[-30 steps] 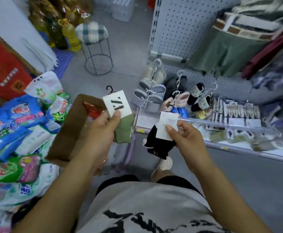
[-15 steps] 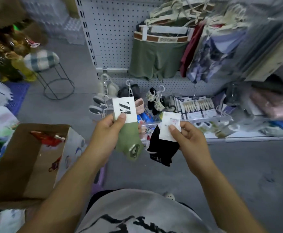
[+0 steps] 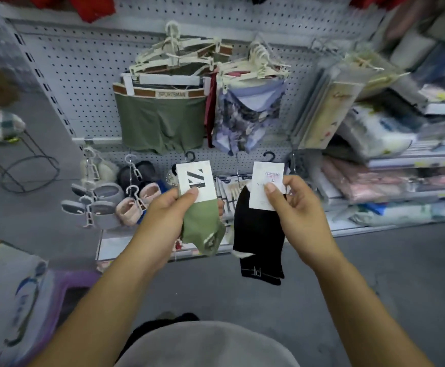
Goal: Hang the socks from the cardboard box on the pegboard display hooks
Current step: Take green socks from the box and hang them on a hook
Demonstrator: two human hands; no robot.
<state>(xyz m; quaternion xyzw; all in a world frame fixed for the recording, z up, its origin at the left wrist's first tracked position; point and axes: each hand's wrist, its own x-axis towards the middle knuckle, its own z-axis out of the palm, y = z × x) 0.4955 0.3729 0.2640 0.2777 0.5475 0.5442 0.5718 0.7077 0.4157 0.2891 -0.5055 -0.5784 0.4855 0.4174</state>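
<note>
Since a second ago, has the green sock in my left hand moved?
Yes. The green sock went right: then left of the hanging slippers, now right of them, below the green boxer shorts.

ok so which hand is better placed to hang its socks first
Probably the right hand: the hanger on its black socks sits between two pegs on the pegboard, while the left hand holds the green socks by the hanging slippers.
</note>
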